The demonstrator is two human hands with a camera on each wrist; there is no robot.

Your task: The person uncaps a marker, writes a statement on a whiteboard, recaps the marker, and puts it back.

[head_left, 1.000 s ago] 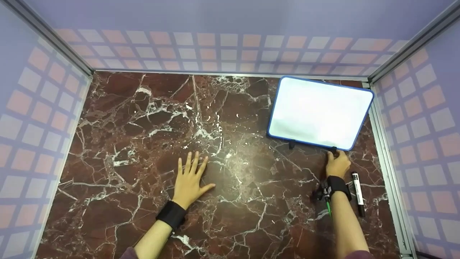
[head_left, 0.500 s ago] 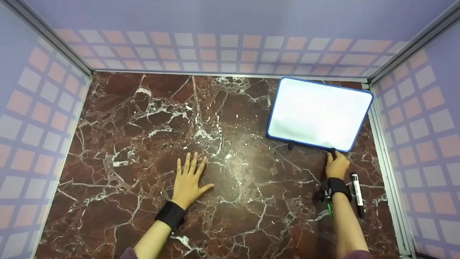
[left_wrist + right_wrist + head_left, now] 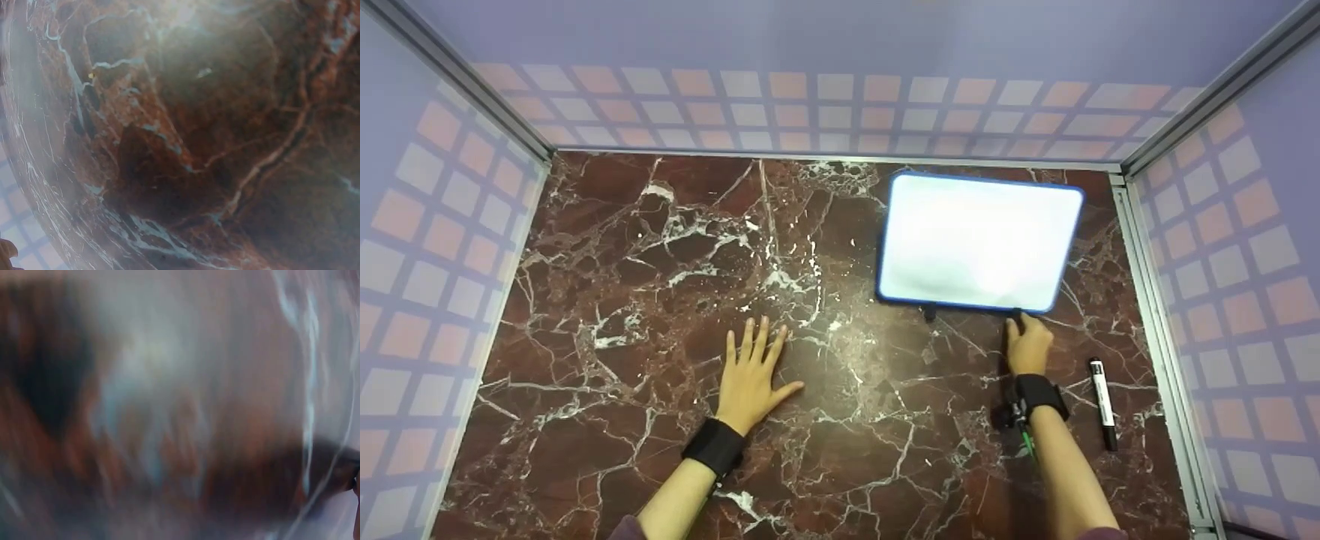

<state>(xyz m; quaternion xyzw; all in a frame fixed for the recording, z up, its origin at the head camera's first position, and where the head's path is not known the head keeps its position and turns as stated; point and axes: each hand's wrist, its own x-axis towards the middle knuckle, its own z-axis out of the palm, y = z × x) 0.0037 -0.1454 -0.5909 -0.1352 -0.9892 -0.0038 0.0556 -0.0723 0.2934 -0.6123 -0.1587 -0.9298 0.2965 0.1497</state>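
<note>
A small whiteboard (image 3: 979, 244) with a blue frame is at the back right of the marbled table, its two short black feet along the near edge. My right hand (image 3: 1030, 345) pinches the right black foot (image 3: 1017, 313) between thumb and fingers. The left black foot (image 3: 930, 310) is untouched. In the right wrist view the table is motion-blurred, and only a sliver of finger (image 3: 357, 506) shows at the right edge. My left hand (image 3: 750, 382) lies palm down on the table with its fingers spread, away from the board; a fingertip (image 3: 7, 253) appears at the left wrist view's corner.
A white marker (image 3: 1102, 403) with black ends lies on the table right of my right forearm. Checked lilac panels with metal rails enclose the table at the back (image 3: 840, 112), left (image 3: 427, 247) and right (image 3: 1252, 247).
The whiteboard has slid left, away from the right rail, and turned slightly straighter, with my right hand moving along on its foot. My left hand and the marker stay nearly in place.
</note>
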